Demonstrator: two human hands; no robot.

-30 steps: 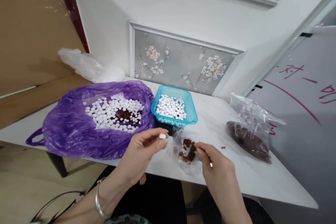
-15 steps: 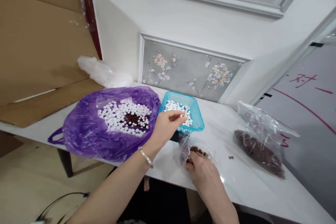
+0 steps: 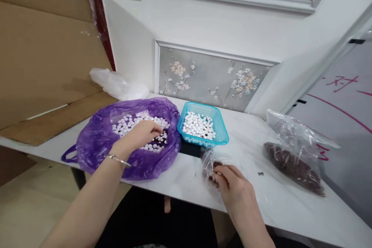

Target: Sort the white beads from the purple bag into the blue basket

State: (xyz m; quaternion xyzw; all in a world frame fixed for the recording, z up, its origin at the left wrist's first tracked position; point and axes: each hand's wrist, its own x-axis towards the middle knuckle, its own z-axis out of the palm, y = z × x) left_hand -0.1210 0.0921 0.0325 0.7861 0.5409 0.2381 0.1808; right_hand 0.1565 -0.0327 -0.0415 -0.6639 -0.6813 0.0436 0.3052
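Small clear bag (image 3: 207, 167): on the tabletop (image 3: 244, 143), in front of the basket; brown bits (image 3: 217, 164) inside.
Right hand (image 3: 218, 173): at the bag's mouth, narrow, fingertips together; any contents between them too small to tell.
Left hand (image 3: 158, 132): over the purple bag (image 3: 99, 139), fingers bunched; tips unclear, cannot tell whether holding anything.
White balls (image 3: 124, 122): spread loose inside the purple bag, around a dark patch (image 3: 161, 138); its wide mouth presumably allows easy picking.
Basket (image 3: 222, 124): touching or just beside the purple bag, more balls in it; walls probably stop rolling.
Large clear bag (image 3: 293, 170): right, dark brown contents, no readable label.
Whiteboard (image 3: 353, 135): red writing (image 3: 341, 83), "对" legible; lower mark partly hidden.
Brands: none legible.
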